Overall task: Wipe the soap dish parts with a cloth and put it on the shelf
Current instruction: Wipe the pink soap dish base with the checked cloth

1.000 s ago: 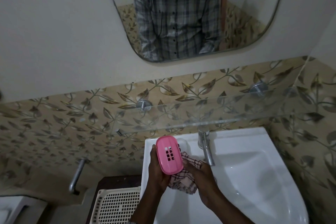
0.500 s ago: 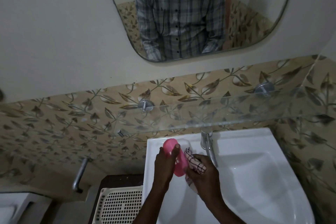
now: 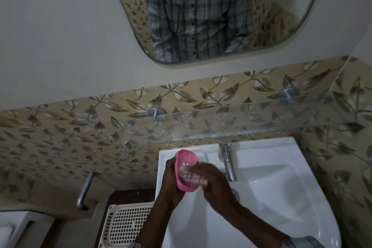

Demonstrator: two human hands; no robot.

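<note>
Soap dish part (image 3: 184,162): light, stiff pink plastic, probably slick, held over the sink (image 3: 281,187).
Fingers (image 3: 170,165) of your left hand (image 3: 171,185) clamp its long left edge; that rim looks like the surest hold (the slotted floor offers little). Your right hand (image 3: 213,179) blurs over the cloth (image 3: 189,175) inside it, so I cannot tell whether it is pinching or pressing. The glass shelf (image 3: 241,125) sits above.

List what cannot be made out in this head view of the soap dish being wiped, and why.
- The cloth: head view, motion-blurred and mostly under the right hand; pattern unreadable.
- The right hand's fingers: head view, blurred; grip unclear.
- The pink soap dish part: head view, lower end covered by both hands; the left hand holds it.
</note>
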